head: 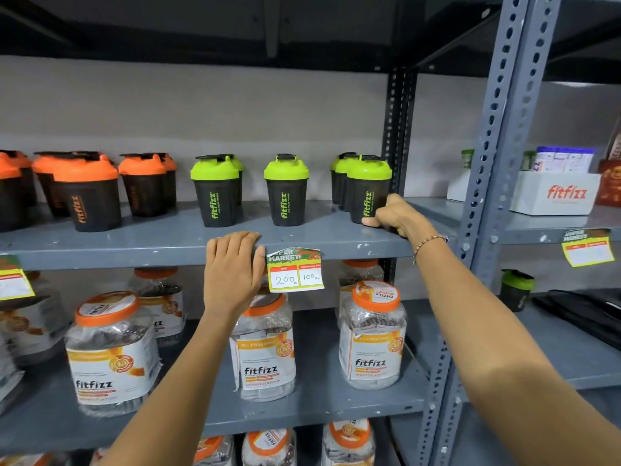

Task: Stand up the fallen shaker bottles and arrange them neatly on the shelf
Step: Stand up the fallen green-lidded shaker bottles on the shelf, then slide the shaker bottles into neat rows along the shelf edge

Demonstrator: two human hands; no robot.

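All shakers stood upright; right grip (pixel 391 215) closed on the 3-o'clock green shaker (pixel 368 188), left grip (pixel 233 264) open, flat on the shelf (pixel 134 245) edge; next likely squaring that row.

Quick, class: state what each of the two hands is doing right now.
Left hand: open, flat on the shelf edge, holding nothing.
Right hand: closed around the base of the rightmost green shaker.

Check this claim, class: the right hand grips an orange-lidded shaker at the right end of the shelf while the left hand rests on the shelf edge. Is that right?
Not quite. The head view shows the right hand gripping a green-lidded shaker, not an orange-lidded one. The rest holds: it stands at the right end of the shelf, and the left hand rests on the shelf edge.
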